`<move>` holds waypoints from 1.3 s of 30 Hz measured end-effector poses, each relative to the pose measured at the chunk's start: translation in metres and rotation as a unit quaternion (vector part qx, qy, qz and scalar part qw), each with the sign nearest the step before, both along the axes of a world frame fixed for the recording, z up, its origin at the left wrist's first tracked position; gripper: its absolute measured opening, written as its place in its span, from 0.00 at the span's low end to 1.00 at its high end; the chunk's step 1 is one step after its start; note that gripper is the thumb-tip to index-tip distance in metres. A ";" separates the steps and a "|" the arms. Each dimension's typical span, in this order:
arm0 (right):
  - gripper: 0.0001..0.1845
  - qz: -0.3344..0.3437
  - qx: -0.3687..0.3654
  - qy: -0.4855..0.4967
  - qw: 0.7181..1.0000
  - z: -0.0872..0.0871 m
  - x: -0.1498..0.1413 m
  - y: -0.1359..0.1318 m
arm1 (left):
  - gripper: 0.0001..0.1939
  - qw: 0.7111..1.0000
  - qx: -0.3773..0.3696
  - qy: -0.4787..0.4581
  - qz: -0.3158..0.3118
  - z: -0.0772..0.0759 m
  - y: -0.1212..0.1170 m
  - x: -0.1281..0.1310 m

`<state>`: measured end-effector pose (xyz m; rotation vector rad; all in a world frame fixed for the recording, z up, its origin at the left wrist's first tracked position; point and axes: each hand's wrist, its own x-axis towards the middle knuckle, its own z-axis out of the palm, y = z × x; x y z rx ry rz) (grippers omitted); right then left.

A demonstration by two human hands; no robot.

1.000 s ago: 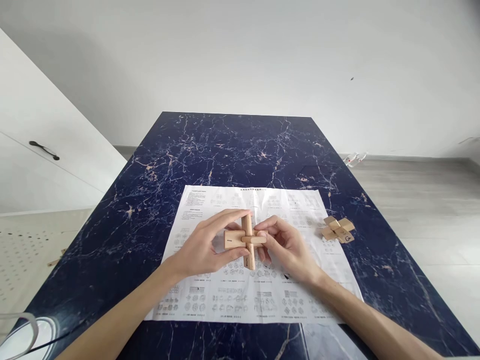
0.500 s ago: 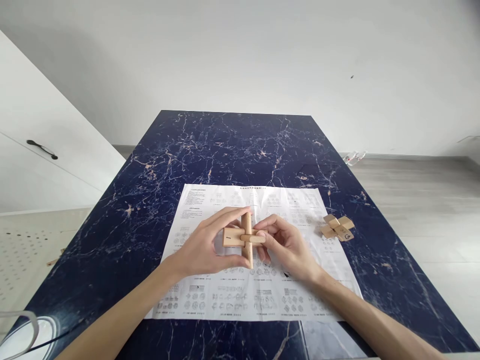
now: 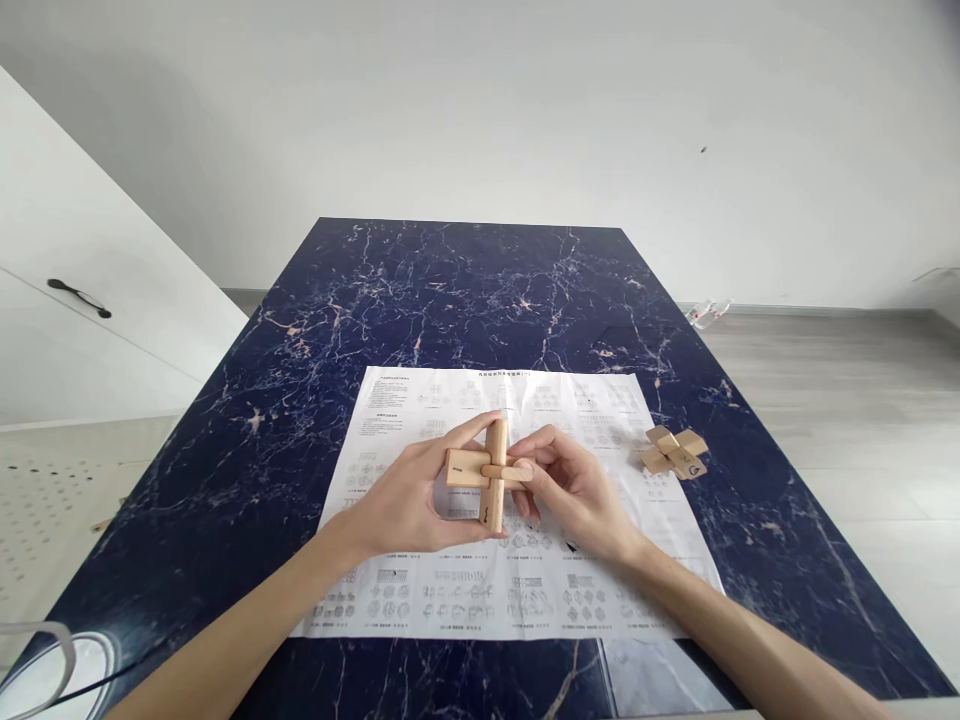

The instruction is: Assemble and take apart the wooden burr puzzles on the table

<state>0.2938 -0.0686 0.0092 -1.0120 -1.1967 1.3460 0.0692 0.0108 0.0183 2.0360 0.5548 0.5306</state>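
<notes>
A wooden interlocking puzzle (image 3: 466, 468), made of crossed flat pieces, is held between both hands above the printed sheet. My left hand (image 3: 409, 495) spans its upright piece, fingertips at the top end and thumb at the bottom. My right hand (image 3: 574, 490) pinches the right-hand ends of the other pieces between thumb and fingers. Dark marks show on the left piece and near the lower end of the upright one. Some of the right fingers are hidden behind the puzzle.
A printed diagram sheet (image 3: 420, 625) lies on the dark blue marble-patterned table (image 3: 465, 290). A second wooden cross-shaped puzzle (image 3: 675, 455) rests at the sheet's right edge. At the lower left is a round white object (image 3: 86, 680). A white cabinet (image 3: 97, 345) stands on the left.
The upright piece has turned slightly, so the dark mark near its lower end now shows. My left thumb has slid a little to the right under that end. Both hands keep their hold.
</notes>
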 end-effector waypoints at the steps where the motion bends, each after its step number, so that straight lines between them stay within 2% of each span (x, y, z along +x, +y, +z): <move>1: 0.18 0.001 0.004 0.000 1.000 -0.001 0.000 -0.001 | 0.57 1.000 0.005 0.002 -0.002 0.000 0.000 0.000; 8: 0.13 0.003 0.048 -0.002 0.999 -0.009 -0.001 -0.005 | 0.58 0.999 0.031 -0.010 -0.026 0.001 0.002 0.001; 11: 0.14 0.012 0.043 0.010 0.999 -0.006 -0.001 -0.005 | 0.58 1.000 0.004 -0.012 -0.027 0.001 0.001 0.003; 15: 0.15 0.026 0.018 0.004 0.999 -0.003 -0.002 -0.005 | 0.48 0.997 -0.057 -0.044 0.006 0.002 0.002 0.003; 17: 0.15 0.035 0.006 0.008 0.999 -0.002 -0.003 -0.004 | 0.48 0.997 -0.059 -0.054 0.019 0.004 0.003 0.002; 20: 0.15 0.044 -0.003 0.027 0.999 -0.003 0.000 -0.001 | 0.48 0.998 -0.048 -0.040 -0.001 0.005 0.004 0.001; 22: 0.14 0.041 0.002 0.025 0.999 -0.005 0.002 0.000 | 0.46 0.997 -0.068 -0.044 -0.015 0.005 0.004 0.000; 27: 0.09 0.037 0.015 0.008 0.999 -0.011 0.004 0.000 | 0.59 0.991 -0.132 -0.037 -0.008 0.005 0.004 -0.003; 29: 0.09 0.045 0.011 0.016 0.999 -0.010 0.004 0.000 | 0.60 0.990 -0.134 -0.041 -0.013 0.006 0.004 -0.004; 34: 0.13 0.131 -0.022 0.075 0.988 -0.002 0.010 0.003 | 0.56 0.989 -0.108 -0.100 -0.017 0.008 0.005 -0.004; 39: 0.10 0.182 -0.045 0.120 0.975 -0.002 0.015 0.003 | 0.54 0.982 -0.068 -0.166 -0.052 0.006 0.006 0.001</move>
